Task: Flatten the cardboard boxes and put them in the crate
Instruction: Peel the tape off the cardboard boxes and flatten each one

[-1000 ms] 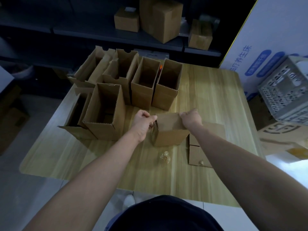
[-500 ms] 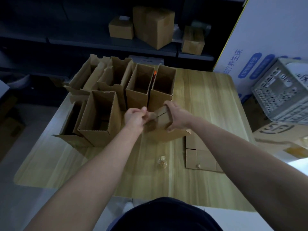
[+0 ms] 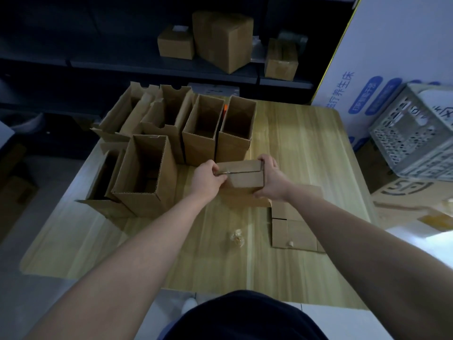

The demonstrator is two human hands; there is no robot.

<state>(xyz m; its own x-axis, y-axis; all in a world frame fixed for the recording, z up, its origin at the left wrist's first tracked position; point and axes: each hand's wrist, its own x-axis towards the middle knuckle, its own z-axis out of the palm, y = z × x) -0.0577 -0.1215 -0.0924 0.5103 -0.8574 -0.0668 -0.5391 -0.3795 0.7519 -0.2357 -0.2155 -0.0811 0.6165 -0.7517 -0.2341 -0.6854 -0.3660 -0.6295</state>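
Nearest the person, a small crumpled wad lies on the table. Just to its right is a piece of flattened cardboard, which has not yet gone into the crate.

Past these, over the middle of the table, both hands hold a closed box between them. Its long axis runs left to right, from hand to hand, and the seam on its top face follows the same line. The left hand is clenched at the left end, with its fingertips pinched right at the start of that seam. Whether they hold tape or only the cardboard edge is too small to tell. The right hand grips the right end, fingers curled over the far top edge.

Opening the seam probably means a pull along the box's length, away from the left hand's pinch, while the right hand braces it.

Beyond and to the left stand the open boxes, unflattened. The crate sits farther off, past the table's right edge, so the right hand is the nearer one to it. A shelf lies behind.
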